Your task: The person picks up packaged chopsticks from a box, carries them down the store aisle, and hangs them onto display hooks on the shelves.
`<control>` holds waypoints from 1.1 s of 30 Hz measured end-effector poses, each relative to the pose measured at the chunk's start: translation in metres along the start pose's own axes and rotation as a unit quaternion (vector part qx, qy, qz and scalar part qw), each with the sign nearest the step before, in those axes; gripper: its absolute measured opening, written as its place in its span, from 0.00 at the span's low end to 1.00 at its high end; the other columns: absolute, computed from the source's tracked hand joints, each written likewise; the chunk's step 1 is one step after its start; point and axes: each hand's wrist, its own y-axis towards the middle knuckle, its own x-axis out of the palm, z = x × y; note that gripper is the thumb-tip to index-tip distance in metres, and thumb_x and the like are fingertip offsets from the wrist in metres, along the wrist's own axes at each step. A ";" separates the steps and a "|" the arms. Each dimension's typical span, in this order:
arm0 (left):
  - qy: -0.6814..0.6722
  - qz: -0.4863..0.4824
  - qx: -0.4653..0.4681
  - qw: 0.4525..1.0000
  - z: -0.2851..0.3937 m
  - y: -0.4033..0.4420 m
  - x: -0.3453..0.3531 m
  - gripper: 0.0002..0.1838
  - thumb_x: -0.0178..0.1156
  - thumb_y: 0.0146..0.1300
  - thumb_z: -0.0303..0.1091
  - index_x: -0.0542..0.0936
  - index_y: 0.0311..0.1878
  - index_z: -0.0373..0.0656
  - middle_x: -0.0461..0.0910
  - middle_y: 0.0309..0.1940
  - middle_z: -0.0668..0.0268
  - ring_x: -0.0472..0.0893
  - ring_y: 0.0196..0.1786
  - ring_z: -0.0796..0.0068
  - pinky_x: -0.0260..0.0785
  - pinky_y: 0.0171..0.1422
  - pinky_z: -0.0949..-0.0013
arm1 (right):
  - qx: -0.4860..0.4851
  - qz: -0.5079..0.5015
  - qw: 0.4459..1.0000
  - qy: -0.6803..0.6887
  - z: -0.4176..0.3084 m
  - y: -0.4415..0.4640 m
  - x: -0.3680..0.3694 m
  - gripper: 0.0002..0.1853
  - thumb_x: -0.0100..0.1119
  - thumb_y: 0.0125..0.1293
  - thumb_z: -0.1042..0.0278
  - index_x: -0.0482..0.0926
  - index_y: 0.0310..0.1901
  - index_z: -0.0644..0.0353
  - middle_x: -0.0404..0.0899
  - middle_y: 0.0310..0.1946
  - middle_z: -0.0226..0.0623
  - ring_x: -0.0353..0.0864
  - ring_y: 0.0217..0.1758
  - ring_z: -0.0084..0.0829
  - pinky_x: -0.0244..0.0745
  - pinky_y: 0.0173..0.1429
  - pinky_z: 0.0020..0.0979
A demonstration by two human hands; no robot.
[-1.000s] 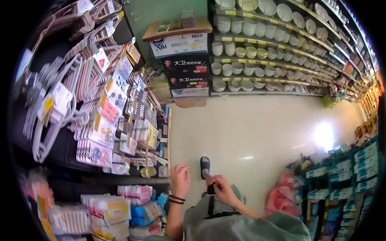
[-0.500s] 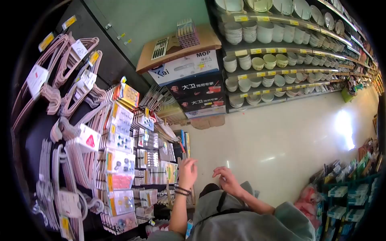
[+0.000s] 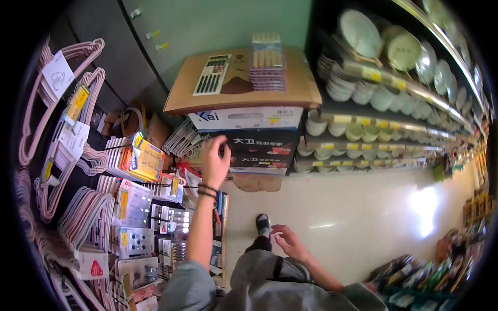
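Note:
My left hand (image 3: 215, 161) is stretched forward with dark bracelets (image 3: 207, 191) on the wrist. Its fingers are loosely curled and apart, with nothing visible in them. It appears in front of the stacked black mop boxes (image 3: 258, 150), and I see no contact. On top of that stack lies a large cardboard box (image 3: 181, 85), which bears a pile of packaged items with light handles (image 3: 267, 62) and a flat pack of dark-handled items (image 3: 212, 75). Lower down, my right hand (image 3: 289, 242) hangs over the floor, fingers apart, holding nothing.
Pink hangers (image 3: 93, 217) and hanging packaged goods (image 3: 134, 202) line the left side. Shelves of bowls and plates (image 3: 358, 132) run along the right. Pale glossy floor (image 3: 337, 207) lies between, with more packaged goods (image 3: 425, 274) at the lower right.
My left hand has reached forward and up toward the box stack. The view has moved closer to the boxes, and a foot now shows ahead. My right hand stays low.

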 end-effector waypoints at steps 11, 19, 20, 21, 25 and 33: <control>0.272 0.044 -0.124 0.953 -0.126 0.206 0.101 0.40 0.65 0.59 0.58 0.70 0.70 0.46 0.68 0.64 0.34 0.66 0.68 0.32 0.61 0.70 0.40 | 0.069 -0.091 0.982 0.151 -0.077 0.211 -0.022 0.19 0.40 0.83 0.59 0.75 0.54 0.66 0.78 0.51 0.36 0.75 0.55 0.26 0.71 0.62 0.31; 0.185 0.051 -0.234 0.953 -0.050 0.148 0.046 0.50 0.75 0.43 0.50 0.68 0.71 0.45 0.69 0.63 0.43 0.67 0.62 0.38 0.60 0.67 0.42 | 0.043 -0.271 0.906 0.322 -0.066 0.357 -0.030 0.23 0.44 0.80 0.48 0.69 0.63 0.58 0.74 0.61 0.41 0.74 0.64 0.36 0.67 0.69 0.43; 0.180 0.055 -0.240 0.952 -0.032 0.128 0.042 0.51 0.76 0.42 0.50 0.68 0.72 0.45 0.67 0.65 0.45 0.67 0.61 0.40 0.60 0.67 0.43 | 0.053 -0.301 0.871 0.385 -0.072 0.374 -0.029 0.27 0.45 0.79 0.46 0.65 0.68 0.57 0.72 0.65 0.42 0.72 0.67 0.38 0.64 0.72 0.44; 0.191 0.075 -0.241 0.949 -0.014 0.107 0.035 0.51 0.76 0.42 0.50 0.68 0.72 0.45 0.66 0.65 0.46 0.67 0.61 0.41 0.60 0.66 0.43 | 0.081 -0.315 0.841 0.431 -0.072 0.387 -0.028 0.30 0.44 0.78 0.43 0.61 0.71 0.56 0.68 0.68 0.42 0.68 0.71 0.40 0.61 0.74 0.46; 0.160 0.053 -0.354 0.920 0.066 0.035 0.005 0.49 0.75 0.44 0.50 0.68 0.72 0.49 0.64 0.68 0.48 0.66 0.62 0.44 0.60 0.67 0.44 | 0.181 -0.432 0.751 0.464 -0.037 0.420 -0.017 0.35 0.41 0.77 0.43 0.54 0.77 0.56 0.62 0.74 0.43 0.65 0.74 0.44 0.58 0.77 0.47; 0.221 0.178 -0.565 0.775 0.208 -0.117 -0.002 0.52 0.73 0.44 0.46 0.63 0.76 0.49 0.64 0.68 0.50 0.66 0.67 0.46 0.57 0.70 0.47 | 0.479 -0.527 0.656 0.250 -0.017 0.295 0.024 0.25 0.48 0.75 0.64 0.65 0.69 0.67 0.74 0.62 0.47 0.75 0.64 0.43 0.71 0.69 0.45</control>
